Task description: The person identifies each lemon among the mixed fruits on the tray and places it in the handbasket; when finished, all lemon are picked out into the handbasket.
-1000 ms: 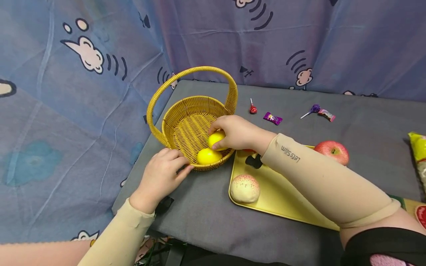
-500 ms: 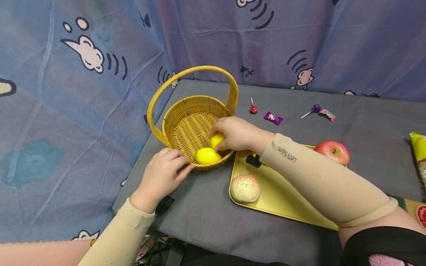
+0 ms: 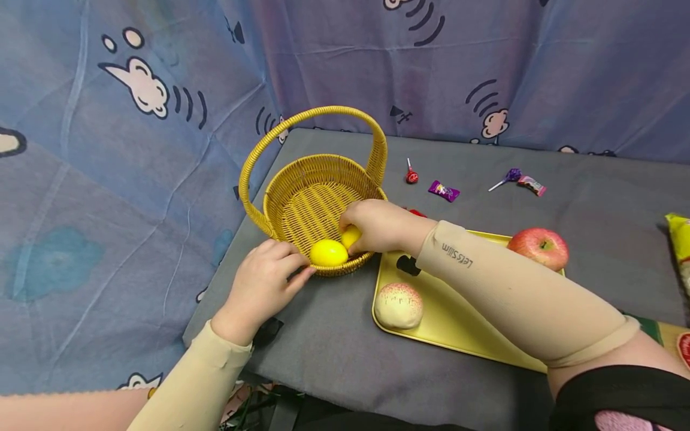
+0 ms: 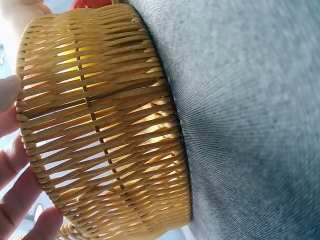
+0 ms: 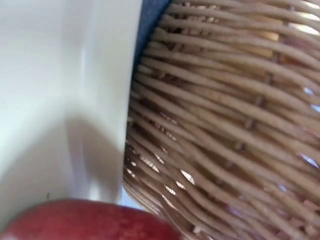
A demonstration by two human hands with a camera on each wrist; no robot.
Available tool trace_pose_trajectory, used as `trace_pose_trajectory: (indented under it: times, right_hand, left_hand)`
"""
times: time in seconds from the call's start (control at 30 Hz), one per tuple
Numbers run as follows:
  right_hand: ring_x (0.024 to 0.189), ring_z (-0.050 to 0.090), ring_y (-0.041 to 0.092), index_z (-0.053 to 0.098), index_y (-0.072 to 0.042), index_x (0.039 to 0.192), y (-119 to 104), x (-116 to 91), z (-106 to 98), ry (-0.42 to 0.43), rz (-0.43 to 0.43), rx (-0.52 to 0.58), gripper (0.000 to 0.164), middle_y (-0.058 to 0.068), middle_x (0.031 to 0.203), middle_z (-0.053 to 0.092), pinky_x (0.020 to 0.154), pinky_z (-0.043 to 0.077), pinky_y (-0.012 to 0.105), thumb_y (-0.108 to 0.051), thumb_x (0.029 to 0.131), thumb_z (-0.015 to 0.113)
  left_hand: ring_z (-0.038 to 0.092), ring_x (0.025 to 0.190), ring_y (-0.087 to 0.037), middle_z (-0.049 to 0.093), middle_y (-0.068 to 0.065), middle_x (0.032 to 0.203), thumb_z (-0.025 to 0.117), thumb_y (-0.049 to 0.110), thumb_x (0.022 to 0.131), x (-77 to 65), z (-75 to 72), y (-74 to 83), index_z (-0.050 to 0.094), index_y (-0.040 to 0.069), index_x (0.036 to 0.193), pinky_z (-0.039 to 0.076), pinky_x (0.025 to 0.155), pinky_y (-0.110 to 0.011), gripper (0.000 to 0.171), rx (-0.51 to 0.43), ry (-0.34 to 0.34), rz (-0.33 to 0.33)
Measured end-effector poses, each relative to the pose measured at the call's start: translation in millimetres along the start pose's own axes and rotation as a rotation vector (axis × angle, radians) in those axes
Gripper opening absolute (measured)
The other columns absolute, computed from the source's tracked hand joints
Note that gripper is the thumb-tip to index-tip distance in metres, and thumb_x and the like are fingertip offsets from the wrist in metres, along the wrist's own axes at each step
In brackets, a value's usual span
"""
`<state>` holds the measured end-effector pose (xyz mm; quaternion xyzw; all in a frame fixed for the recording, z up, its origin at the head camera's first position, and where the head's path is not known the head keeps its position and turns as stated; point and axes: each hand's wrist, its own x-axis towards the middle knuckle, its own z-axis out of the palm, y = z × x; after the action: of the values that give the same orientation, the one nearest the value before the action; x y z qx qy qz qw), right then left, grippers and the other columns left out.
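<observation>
A yellow wicker basket (image 3: 323,154) with a tall handle stands at the table's left side. My left hand (image 3: 264,284) holds its near rim, fingers on top and thumb beside it. In the left wrist view, the fingers (image 4: 22,202) lie along the rim of the basket (image 4: 110,115). Inside, my right hand (image 3: 377,226) grips a yellow lemon (image 3: 350,236), mostly covered by the fingers. Another lemon (image 3: 328,253) lies beside it against the near wall. The right wrist view shows the basket wall (image 5: 235,115) from outside, with no right fingers visible.
Right of the basket, a yellow tray (image 3: 447,326) bears a cream, pink-speckled ball (image 3: 399,306) and an apple (image 3: 538,248). A red fruit (image 5: 95,222) is partly hidden. Behind lie lollipops (image 3: 412,176) and wrapped candies (image 3: 444,191). A bag (image 3: 680,239) stands far right.
My right hand has moved down and slightly toward the near rim with its lemon. The other lemon has shifted a little left. My left hand stays at the rim.
</observation>
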<state>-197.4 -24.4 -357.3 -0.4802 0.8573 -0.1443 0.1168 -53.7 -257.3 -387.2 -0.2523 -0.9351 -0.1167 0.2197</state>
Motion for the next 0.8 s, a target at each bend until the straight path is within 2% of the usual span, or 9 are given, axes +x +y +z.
trace_pose_trajectory:
  times: [0.43,0.63,0.8]
  right_hand:
    - [0.100,0.061,0.022,0.073,-0.012,0.110,0,2,0,-0.061,0.002,0.017,0.035,0.002,0.111,0.070,0.094,0.048,0.039,-0.027,0.081,0.085]
    - [0.109,0.062,0.021,0.071,-0.010,0.124,2,-3,-6,-0.068,0.016,0.107,0.044,0.003,0.121,0.070,0.100,0.047,0.039,-0.028,0.085,0.082]
    - [0.113,0.063,0.022,0.070,-0.012,0.125,1,-13,-16,-0.018,-0.019,0.181,0.039,0.002,0.123,0.069,0.102,0.048,0.041,-0.023,0.089,0.078]
  left_hand:
    - [0.061,0.086,-0.024,0.067,0.000,0.090,0.077,0.031,0.092,-0.1,1.1,-1.4,0.077,0.016,0.091,0.054,0.076,-0.040,0.015,0.000,0.000,0.005]
    - [0.061,0.087,-0.025,0.067,0.000,0.090,0.077,0.031,0.092,0.1,0.8,-1.1,0.077,0.016,0.091,0.054,0.077,-0.040,0.015,0.005,0.003,0.009]
    - [0.061,0.087,-0.025,0.067,-0.001,0.090,0.077,0.030,0.092,1.0,0.0,0.4,0.077,0.016,0.091,0.054,0.077,-0.041,0.015,0.005,0.004,0.007]
